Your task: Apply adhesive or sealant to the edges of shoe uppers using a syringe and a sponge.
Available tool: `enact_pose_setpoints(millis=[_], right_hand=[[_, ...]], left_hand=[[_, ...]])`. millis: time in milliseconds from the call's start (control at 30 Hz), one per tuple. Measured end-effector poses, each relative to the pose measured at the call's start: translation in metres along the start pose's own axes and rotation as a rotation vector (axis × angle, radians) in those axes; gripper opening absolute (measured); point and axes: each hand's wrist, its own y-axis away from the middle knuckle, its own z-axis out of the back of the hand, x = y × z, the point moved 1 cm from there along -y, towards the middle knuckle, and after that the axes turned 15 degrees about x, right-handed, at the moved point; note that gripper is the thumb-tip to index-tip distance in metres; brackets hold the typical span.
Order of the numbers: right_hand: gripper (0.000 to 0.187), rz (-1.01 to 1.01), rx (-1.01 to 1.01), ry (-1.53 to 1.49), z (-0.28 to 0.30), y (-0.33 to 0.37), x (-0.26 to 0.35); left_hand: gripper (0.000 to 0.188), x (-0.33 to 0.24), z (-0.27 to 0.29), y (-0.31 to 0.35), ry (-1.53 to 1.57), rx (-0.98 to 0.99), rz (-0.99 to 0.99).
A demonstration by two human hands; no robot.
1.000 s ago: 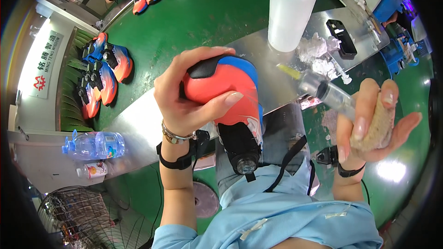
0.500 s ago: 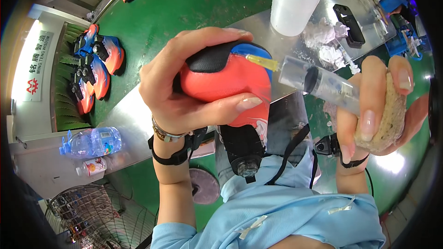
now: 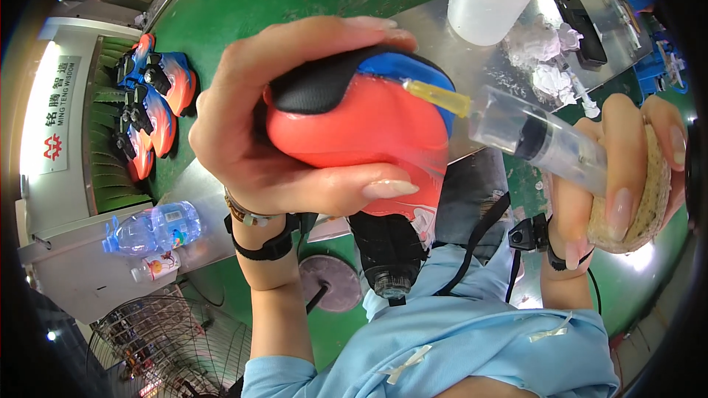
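A coral-red shoe (image 3: 361, 140) with black and blue parts is gripped in my left hand (image 3: 243, 118), fingers over its far side and thumb along the near side. My right hand (image 3: 627, 162) closes around a clear syringe (image 3: 542, 136) with a black plunger seal. The syringe's yellow needle tip (image 3: 440, 99) meets the shoe at or very near the line between the blue and the red. Also within my right hand is a rough beige pad (image 3: 641, 199), sponge-like in look, pressed against the palm.
Several finished-looking shoes (image 3: 158, 118) stand at the left. Two bottles, a large clear one (image 3: 155, 228) and a smaller one (image 3: 158, 265), lie nearby. At the far right are a white container (image 3: 494, 0), crumpled tissue (image 3: 549, 81) and a black phone (image 3: 580, 28). A wire fan guard (image 3: 169, 346) is lower left.
The shoe and my left hand look larger and have shifted slightly left. My right hand with the syringe has moved a little right and down. The needle tip stays by the color line.
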Motion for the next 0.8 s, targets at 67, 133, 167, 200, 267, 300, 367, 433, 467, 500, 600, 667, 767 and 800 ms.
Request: enact_pose_setpoints(millis=[67,133,167,200,267,300,367,433,467,500,600,667,767,800], right_hand=[[0.015,-0.063,0.053,-0.030,-0.001,-0.004,-0.010],[0.015,-0.123,0.107,-0.053,0.000,-0.004,-0.017],[0.017,-0.193,0.092,-0.031,0.001,-0.003,-0.019],[0.020,-0.263,0.076,-0.008,0.003,-0.003,-0.022],[0.027,-0.229,0.100,-0.019,0.008,0.001,-0.030],[0.029,-0.262,0.112,-0.021,0.011,0.003,-0.032],[0.035,-0.297,0.146,-0.004,0.017,0.009,-0.036],[0.036,-0.304,0.135,0.034,0.019,0.014,-0.042],[0.038,-0.313,0.128,0.076,0.019,0.017,-0.044],[0.042,-0.316,0.115,0.133,0.020,0.020,-0.046],[0.044,-0.308,0.036,0.228,0.021,0.031,-0.054],[0.047,-0.340,0.001,0.236,0.018,0.038,-0.059],[0.072,-0.473,-0.150,0.156,0.024,0.054,-0.063],[0.072,-0.476,-0.158,0.159,0.023,0.057,-0.061]], left_hand=[[0.083,0.004,0.004,0.001,-0.047,0.017,0.000],[0.085,0.008,0.007,0.004,-0.090,0.032,-0.007],[0.084,0.011,0.008,0.007,-0.100,0.025,0.015],[0.083,0.013,0.008,0.010,-0.110,0.017,0.037],[0.079,0.011,0.011,0.016,-0.148,-0.002,0.103],[0.075,0.012,0.013,0.019,-0.180,-0.027,0.165],[0.071,0.021,0.023,0.021,-0.222,0.023,0.102],[0.066,0.024,0.023,0.023,-0.258,0.074,0.041],[0.063,0.024,0.022,0.025,-0.267,0.003,0.128],[0.060,0.024,0.021,0.028,-0.277,-0.068,0.215],[0.057,0.037,0.016,0.034,-0.205,-0.136,0.244],[0.055,0.042,0.017,0.038,-0.142,-0.285,0.162],[0.051,0.049,0.024,0.048,-0.149,-0.297,0.291],[0.051,0.052,0.022,0.049,-0.140,-0.295,0.294]])
